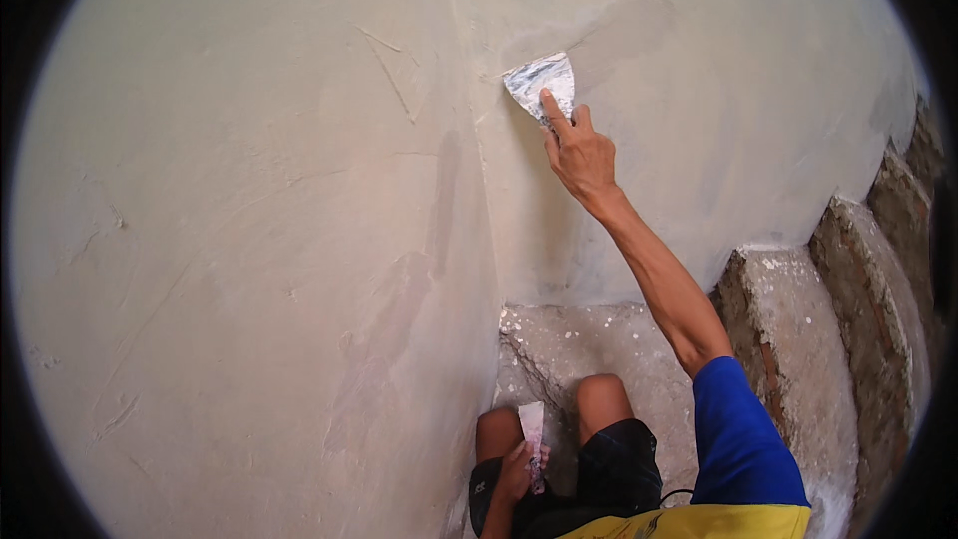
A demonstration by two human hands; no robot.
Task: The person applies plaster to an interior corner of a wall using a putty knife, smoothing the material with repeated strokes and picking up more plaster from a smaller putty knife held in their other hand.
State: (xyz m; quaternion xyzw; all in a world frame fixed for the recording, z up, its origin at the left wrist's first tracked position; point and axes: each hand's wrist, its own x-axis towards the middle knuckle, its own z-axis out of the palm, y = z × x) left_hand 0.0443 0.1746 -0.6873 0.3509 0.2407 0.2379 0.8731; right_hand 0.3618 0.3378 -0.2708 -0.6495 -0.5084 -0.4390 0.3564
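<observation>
My right hand point(582, 155) is stretched up and forward, closed round the handle of a wide putty knife point(542, 82). The index finger lies along its blade, which is smeared with white filler. The blade's far edge meets the plastered wall point(699, 140) just right of the inner corner, beside a darker damp-looking patch point(624, 35). Low down by my knees, my left hand point(519, 469) grips a second, narrower putty knife point(532, 424), its pale-coated blade pointing up. My left fingers partly hide that knife's handle.
A second plastered wall point(230, 240) fills the left side, with scratches, ridges and darker patches. Rough concrete steps point(798, 319) rise along the right, their edges broken. Spattered with white spots, a concrete landing point(589, 334) lies under my knees.
</observation>
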